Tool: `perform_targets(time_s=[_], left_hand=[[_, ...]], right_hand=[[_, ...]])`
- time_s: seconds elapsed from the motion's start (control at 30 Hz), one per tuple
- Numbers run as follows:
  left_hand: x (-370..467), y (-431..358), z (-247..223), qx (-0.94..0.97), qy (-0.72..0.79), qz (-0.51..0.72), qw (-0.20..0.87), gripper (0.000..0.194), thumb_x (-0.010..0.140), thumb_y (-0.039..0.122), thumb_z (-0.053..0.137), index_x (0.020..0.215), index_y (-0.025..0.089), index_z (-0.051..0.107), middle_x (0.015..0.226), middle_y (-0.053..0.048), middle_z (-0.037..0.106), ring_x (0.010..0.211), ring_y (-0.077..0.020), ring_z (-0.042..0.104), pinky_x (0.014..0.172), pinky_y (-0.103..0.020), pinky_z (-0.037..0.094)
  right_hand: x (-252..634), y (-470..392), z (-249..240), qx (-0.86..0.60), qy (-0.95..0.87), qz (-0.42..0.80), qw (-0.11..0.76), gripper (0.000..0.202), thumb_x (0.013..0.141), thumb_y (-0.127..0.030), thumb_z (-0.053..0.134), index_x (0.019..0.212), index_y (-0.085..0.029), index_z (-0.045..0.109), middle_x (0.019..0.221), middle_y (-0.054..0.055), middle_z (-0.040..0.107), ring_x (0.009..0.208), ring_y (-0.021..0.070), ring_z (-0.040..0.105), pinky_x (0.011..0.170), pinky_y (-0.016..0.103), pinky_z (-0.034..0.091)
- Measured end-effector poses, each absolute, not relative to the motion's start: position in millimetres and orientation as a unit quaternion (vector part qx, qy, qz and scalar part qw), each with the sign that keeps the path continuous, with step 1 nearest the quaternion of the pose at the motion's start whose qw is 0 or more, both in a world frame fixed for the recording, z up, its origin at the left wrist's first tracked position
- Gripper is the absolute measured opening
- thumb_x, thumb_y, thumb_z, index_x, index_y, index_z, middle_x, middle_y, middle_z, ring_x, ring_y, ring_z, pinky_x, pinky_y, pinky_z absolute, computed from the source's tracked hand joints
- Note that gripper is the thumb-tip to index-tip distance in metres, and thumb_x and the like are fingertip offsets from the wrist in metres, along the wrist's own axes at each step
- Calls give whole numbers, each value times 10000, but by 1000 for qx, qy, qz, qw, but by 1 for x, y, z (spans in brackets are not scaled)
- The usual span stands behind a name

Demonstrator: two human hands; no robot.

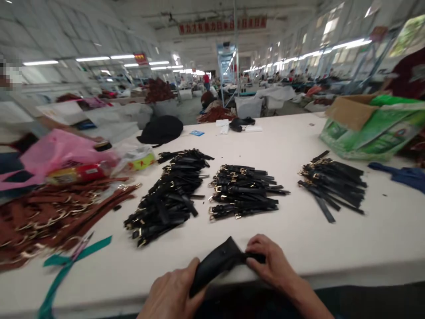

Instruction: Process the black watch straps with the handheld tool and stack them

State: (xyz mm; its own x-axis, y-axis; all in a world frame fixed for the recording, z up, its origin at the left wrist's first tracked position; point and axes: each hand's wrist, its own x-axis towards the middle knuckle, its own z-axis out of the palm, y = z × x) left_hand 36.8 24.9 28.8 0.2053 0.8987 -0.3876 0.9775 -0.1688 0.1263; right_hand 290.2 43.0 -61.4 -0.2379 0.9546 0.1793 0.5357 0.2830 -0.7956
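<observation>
At the table's front edge my left hand (175,290) is closed around the wide, flat part of a black leather strap (217,261). The thumb lies along its upper side. The strap narrows to the right, where the fingers of my right hand (270,261) pinch it; a short dark piece shows within that hand. Some of the strap is hidden by my fingers. Beyond my hands lie bundles of black straps with gold buckles: a long heap (166,195) to the left, a middle stack (247,190) and a fanned bunch (335,181) to the right.
Brown straps with metal rings (56,212) cover the left side of the white table (288,239). Scissors (81,248) with teal ribbon (59,279) lie nearby. A pink bag (66,150), a black cap (161,129), a green bag (372,133) and blue cloth (403,175) stand farther out.
</observation>
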Motion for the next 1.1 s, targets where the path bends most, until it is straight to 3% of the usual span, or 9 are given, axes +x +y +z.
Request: perform_targets(time_s=[0.33, 0.6, 0.93, 1.1], left_hand=[[8, 15, 36, 728, 658, -99, 163, 266, 831, 405, 410, 1020, 246, 508, 808, -37, 666, 778, -229, 628, 667, -305, 403], [16, 13, 48, 724, 660, -101, 173, 254, 827, 427, 414, 986, 255, 512, 786, -27, 665, 758, -227, 628, 636, -292, 386], [22, 2, 41, 741, 629, -124, 200, 292, 821, 412, 434, 1045, 246, 518, 864, -37, 653, 835, -216, 601, 735, -312, 397], [25, 1, 37, 766, 607, -123, 174, 277, 849, 364, 413, 1087, 243, 488, 843, -36, 659, 800, -225, 611, 689, -315, 404]], right_hand=[[284, 37, -48, -552, -753, 243, 264, 135, 687, -118, 552, 758, -218, 609, 777, 13, 575, 754, 170, 530, 698, 283, 408], [281, 39, -49, -496, -813, 109, 286, 149, 747, -67, 486, 753, -189, 573, 793, 54, 576, 794, 192, 503, 714, 312, 372], [289, 29, -53, -463, -808, 218, 292, 88, 774, -113, 529, 788, -200, 533, 838, 49, 556, 814, 199, 489, 707, 334, 406], [290, 32, -54, -471, -791, 250, 300, 128, 751, -116, 548, 841, -206, 541, 853, 46, 544, 826, 201, 487, 709, 336, 416]])
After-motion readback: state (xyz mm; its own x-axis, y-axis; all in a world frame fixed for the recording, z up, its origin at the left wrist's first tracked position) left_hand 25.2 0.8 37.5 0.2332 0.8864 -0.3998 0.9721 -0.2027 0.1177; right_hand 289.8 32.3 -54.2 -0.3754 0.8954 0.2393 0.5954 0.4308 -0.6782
